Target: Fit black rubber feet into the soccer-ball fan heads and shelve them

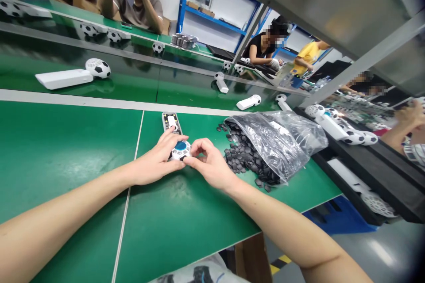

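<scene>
currently in hand: close two-handed work at the rim of the ball-shaped head (187, 146) of a white unit (181, 153), judging by the fingers gathered there.
next move, as judged: calls for a steady head, braced by the left hand (156, 159), and fine thumb-and-finger control from the right hand (212, 166).
left hand grip: partly closed around the head, thumb on the near side, fingers on the far side.
right hand grip: fingers curled, thumb and index tips close together at the right side of the head; whether a small part sits between them cannot be told.
unit position: on the green bench (159, 230), between the hands; blue disc (180, 146) faces up; handle (171, 120) points away from the wearer, its dark inner strip exposed.
black pieces (237, 162): small, flat, loose in a heap, right of the right hand and apart from it.
clear bag (282, 141): lying on the bench, mouth toward the heap, more pieces inside.
black tray (395, 174): at the right end of the bench, bearing white units with ball heads.
belt (186, 88): beyond the bench; finished-looking units (66, 78) with black-patched balls lie spaced along it.
far side: a co-worker (139, 11) with forearms raised; farther right, a person in black (257, 48) and a person in yellow (308, 55), handwork too small to read.
</scene>
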`<state>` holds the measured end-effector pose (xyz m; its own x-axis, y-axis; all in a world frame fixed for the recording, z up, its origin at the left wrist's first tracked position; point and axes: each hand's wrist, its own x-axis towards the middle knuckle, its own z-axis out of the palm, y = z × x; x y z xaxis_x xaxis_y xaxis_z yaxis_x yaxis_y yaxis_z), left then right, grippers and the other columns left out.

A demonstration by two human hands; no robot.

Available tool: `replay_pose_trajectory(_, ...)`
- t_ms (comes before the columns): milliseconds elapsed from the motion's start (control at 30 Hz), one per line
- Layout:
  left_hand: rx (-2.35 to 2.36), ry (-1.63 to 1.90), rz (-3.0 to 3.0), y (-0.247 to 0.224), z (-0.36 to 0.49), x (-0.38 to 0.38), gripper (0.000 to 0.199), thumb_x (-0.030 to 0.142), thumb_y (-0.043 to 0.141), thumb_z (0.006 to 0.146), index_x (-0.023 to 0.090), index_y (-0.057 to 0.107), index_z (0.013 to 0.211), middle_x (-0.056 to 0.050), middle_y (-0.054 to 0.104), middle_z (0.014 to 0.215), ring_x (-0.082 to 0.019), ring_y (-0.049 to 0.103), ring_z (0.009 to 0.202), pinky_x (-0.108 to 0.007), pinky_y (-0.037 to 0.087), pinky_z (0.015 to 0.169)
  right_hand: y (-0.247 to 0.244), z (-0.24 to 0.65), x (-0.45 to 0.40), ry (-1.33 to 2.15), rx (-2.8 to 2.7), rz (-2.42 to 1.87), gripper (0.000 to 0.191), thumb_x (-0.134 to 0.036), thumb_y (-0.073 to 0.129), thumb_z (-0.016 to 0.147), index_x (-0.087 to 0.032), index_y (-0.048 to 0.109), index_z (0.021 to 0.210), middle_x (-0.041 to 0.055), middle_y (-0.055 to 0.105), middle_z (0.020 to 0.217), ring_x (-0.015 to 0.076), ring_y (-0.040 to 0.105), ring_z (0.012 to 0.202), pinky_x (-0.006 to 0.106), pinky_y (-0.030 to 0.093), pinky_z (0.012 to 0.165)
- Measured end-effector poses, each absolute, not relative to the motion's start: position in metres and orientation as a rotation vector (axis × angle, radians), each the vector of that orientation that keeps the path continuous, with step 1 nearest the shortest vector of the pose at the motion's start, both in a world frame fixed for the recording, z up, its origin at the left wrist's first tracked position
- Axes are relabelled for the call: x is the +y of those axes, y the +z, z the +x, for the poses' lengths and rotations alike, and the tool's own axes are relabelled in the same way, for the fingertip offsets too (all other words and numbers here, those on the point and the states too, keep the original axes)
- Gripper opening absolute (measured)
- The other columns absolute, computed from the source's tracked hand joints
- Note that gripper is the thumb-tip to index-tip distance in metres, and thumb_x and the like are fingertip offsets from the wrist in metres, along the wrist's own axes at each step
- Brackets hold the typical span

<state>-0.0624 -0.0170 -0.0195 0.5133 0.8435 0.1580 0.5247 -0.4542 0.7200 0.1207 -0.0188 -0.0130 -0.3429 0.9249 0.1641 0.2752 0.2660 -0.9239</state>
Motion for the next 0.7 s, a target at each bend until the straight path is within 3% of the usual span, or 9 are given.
replay_pose_trajectory(100,1.113,0.664,2.126,-0.019,-0.062,-0.017,0.05,0.035,0.046,0.078,0.021,0.035,0.125,-0.009,0.029,0.138,-0.03,-0.001,0.136,-0.055,0.015,0.108,-0.009,0.122,-0.015,1.173,-1.799,-1.17,0.037,-0.03,0.07,0.067,-0.02,0.047,0.095,0.0054,0.052,0.106,0.0185,0.053,0.1,0.03,0.051,0.072)
replay_pose_trajectory(200,1.105,0.695,2.137,-0.02,-0.06,-0.017,0.049,0.034,0.046,0.077,0.021,0.035,0.124,-0.009,0.031,0.135,-0.031,0.002,0.135,-0.054,0.017,0.107,-0.007,0.123,-0.01,1.321,-1.838,-1.133,0.041,-0.026,0.068,0.07,-0.019,0.046,0.104,0.0077,0.055,0.114,0.0183,0.056,0.103,0.037,0.048,0.088)
replay_pose_trajectory(500,1.097,0.754,2.184,-0.022,-0.055,-0.018,0.042,0.032,0.043,0.08,0.02,0.038,0.12,-0.009,0.039,0.129,-0.032,0.004,0.134,-0.054,0.018,0.107,-0.004,0.124,-0.008,1.3,-1.891,-1.164,0.036,-0.023,0.066,0.073,-0.017,0.049,0.104,0.0082,0.06,0.108,0.0188,0.059,0.1,0.039,0.048,0.09)
replay_pose_trajectory(700,1.17,0.776,2.307,-0.026,-0.052,-0.016,0.057,0.022,0.056,0.066,0.017,0.034,0.119,-0.012,0.039,0.127,-0.032,0.012,0.133,-0.05,0.025,0.106,-0.011,0.124,-0.008,1.215,-1.937,-1.182,0.045,-0.033,0.069,0.069,-0.018,0.05,0.107,0.0065,0.06,0.108,0.0181,0.059,0.098,0.035,0.047,0.088)
